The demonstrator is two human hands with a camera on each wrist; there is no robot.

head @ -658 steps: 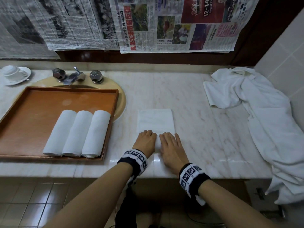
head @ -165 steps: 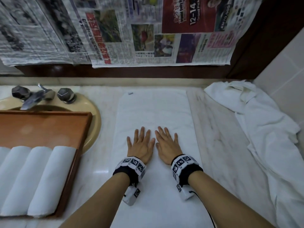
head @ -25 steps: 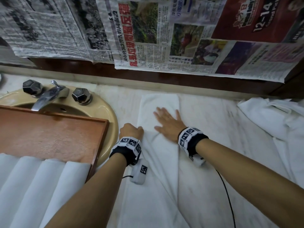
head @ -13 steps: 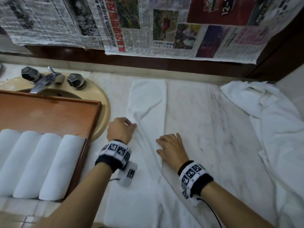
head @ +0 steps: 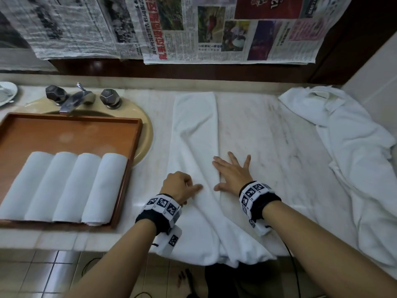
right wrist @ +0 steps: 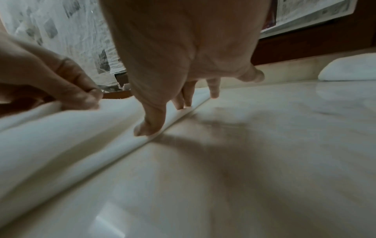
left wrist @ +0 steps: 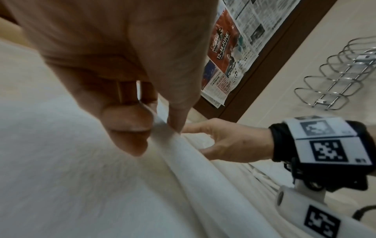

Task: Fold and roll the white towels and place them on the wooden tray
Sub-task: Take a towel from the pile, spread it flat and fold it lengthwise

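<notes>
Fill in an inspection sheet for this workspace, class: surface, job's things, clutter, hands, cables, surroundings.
Surface: marble counter, with a beige sink at its left.
Job's things: long folded towel lies lengthwise, its near end over the counter's edge; four rolled towels side by side on the wooden tray.
Clutter: heap of white towels at right; cup and saucer far left.
Hands: left hand pinches a towel fold; right hand lies flat on its right edge.
Cables: black cable from the right wristband.
Surroundings: newspapers on the wall; tap.
</notes>
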